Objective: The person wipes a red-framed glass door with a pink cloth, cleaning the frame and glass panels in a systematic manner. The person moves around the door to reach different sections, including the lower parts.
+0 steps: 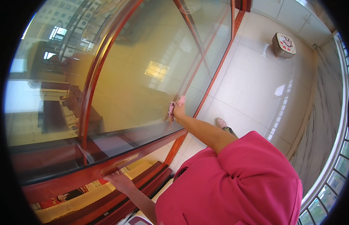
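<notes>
A large glass door panel (129, 92) with a red frame (87, 168) stands before me. My right hand (179, 110) presses a crumpled pink cloth (181, 100) against the glass. The cloth and fingers are mirrored in the pane. At the lower left, my left hand (121, 182) lies with its fingertips at the edge of the red frame. Whether those fingers close around the edge cannot be made out.
A red floor track (174, 149) runs below the panel. Behind my left hand is a yellow cloth (78, 201) with printed sheets. A small stool (284, 45) stands on the tiled floor (247, 78), near white cabinets (295, 15). Barred windows (336, 180) line the right side.
</notes>
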{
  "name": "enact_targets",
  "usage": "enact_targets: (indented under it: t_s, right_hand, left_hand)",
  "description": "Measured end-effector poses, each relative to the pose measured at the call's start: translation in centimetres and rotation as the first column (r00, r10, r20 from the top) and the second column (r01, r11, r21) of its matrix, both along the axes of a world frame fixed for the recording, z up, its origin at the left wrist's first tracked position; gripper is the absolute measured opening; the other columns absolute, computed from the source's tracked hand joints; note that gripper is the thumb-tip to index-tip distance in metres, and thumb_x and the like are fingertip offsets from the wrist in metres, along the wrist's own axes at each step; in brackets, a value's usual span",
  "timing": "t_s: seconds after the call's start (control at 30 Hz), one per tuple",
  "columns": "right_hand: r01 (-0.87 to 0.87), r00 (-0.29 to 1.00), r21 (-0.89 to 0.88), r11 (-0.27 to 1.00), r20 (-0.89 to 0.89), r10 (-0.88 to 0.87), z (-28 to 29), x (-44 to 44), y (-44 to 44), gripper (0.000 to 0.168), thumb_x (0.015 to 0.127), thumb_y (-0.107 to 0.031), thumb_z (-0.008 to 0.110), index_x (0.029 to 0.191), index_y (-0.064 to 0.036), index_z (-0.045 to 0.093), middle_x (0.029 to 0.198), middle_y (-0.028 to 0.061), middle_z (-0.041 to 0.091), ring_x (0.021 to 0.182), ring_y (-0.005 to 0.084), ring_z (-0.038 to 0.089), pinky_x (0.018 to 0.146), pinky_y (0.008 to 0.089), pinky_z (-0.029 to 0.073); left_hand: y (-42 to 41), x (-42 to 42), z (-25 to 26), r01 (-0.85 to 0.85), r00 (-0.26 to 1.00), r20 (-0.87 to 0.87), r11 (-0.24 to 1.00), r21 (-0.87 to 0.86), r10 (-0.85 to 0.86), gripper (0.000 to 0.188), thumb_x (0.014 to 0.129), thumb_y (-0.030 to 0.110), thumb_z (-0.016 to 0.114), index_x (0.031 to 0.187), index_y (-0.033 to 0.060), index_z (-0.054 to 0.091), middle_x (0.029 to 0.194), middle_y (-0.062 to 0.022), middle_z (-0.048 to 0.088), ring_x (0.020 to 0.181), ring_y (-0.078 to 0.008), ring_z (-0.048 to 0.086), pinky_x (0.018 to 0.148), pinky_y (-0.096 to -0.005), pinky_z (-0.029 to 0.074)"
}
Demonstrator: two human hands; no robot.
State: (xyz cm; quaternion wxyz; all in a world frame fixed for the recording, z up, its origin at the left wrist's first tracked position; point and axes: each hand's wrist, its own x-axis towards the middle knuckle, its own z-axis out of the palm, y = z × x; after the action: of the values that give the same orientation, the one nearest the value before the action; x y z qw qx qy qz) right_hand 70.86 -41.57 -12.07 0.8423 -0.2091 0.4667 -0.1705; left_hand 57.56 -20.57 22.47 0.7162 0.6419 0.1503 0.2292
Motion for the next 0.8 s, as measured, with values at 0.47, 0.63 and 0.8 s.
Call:
enact_targets:
  t_s: [0.47,0.63,0.8]
  right_hand:
    - [-0.539,0.837,0.060,0.840,0.152,0.526,-10.8,4.6,-12.0,0.026,0.081,0.008,0.050,0.105,-0.001,0.055,0.086,0.0130,0.060,0.061,0.0243,0.060,0.047,0.0409,0.049]
    - [-0.250,0.966,-0.361,0.898,-0.148,0.210,3.1,1.6,-10.1,0.037,0.092,-0.005,0.044,0.127,-0.011,0.037,0.083,0.0145,0.061,0.052,0.0254,0.057,0.037,0.0373,0.043]
    - [-0.417,0.908,-0.249,0.874,-0.077,0.412,0.5,-2.6,2.5,0.044,0.100,-0.023,0.035,0.141,-0.017,0.019,0.088,0.0114,0.057,0.071,0.0205,0.060,0.051,0.0381,0.049]
  left_hand:
    - [4.5,-1.6,-1.9,0.189,0.981,0.055,0.977,-0.097,-0.185,0.066,0.095,0.054,0.038,0.142,0.0093,0.026,0.145,-0.0071,0.031,0.135,-0.0198,0.026,0.114,-0.0368,0.014]
    - [5.1,-2.4,-2.3,0.170,0.984,0.072,0.982,-0.080,-0.165,0.065,0.095,0.054,0.038,0.142,0.0097,0.027,0.145,-0.0064,0.030,0.135,-0.0192,0.025,0.114,-0.0370,0.012]
    - [6.6,-2.3,-2.9,0.201,0.979,0.056,0.973,-0.116,-0.196,0.066,0.093,0.055,0.043,0.141,0.0120,0.028,0.144,-0.0038,0.029,0.134,-0.0186,0.025,0.113,-0.0387,0.011]
